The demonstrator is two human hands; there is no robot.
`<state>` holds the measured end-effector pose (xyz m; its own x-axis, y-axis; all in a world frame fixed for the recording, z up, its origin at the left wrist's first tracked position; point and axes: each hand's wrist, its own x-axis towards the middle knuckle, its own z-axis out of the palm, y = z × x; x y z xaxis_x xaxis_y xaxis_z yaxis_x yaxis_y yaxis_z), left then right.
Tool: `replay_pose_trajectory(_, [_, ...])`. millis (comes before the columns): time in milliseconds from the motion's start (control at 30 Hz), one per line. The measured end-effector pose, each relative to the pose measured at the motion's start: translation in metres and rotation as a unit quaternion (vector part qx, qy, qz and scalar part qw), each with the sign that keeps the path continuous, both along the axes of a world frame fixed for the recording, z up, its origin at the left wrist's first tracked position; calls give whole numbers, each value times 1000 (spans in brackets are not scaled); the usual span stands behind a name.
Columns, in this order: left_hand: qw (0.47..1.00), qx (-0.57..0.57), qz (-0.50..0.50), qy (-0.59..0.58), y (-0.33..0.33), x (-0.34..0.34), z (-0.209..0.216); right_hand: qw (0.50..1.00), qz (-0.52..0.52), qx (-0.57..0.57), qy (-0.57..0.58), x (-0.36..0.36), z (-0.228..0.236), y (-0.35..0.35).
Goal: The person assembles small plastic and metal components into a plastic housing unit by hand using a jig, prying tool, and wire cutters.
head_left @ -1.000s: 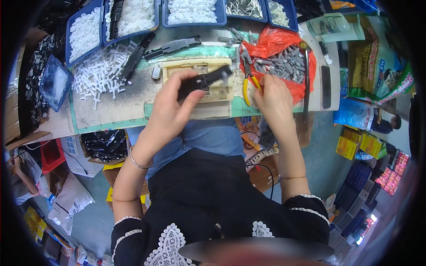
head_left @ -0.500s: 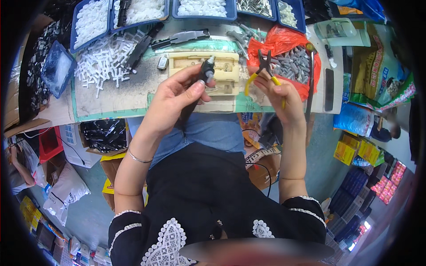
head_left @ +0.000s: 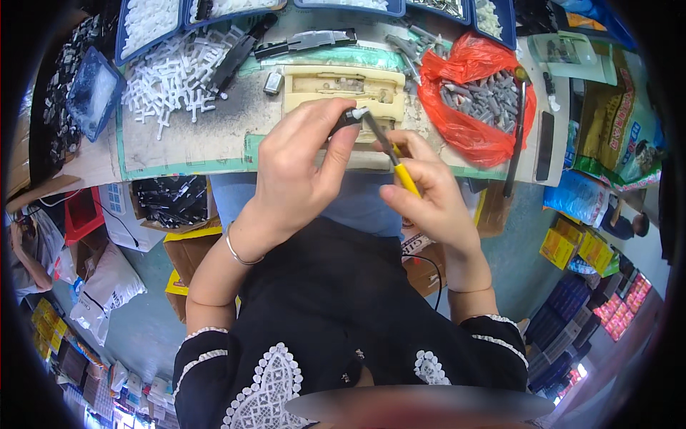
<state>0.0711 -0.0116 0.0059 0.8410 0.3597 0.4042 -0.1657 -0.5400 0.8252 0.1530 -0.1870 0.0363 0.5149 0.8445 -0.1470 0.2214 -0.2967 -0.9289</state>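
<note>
Left hand [head_left: 304,161]: gripping a black part [head_left: 345,122], white tip [head_left: 359,112] showing
Right hand [head_left: 434,194]: closed on pliers [head_left: 392,152], nose at that tip
Cream block [head_left: 344,95]: on table [head_left: 207,143], just beyond the part
Red bag [head_left: 464,61]: right, grey pieces [head_left: 482,104] inside

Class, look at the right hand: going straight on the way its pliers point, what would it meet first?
Led by the yellow-handled pliers, the right hand would likely first meet the white tip of the black part in the left hand; whether they already touch is unclear in depth.
</note>
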Motion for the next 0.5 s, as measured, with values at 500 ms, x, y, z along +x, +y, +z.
replay_pose_trajectory(500, [843,-439,-217,221,26,-25,4,988,31,36,-147,-4,-12,-14])
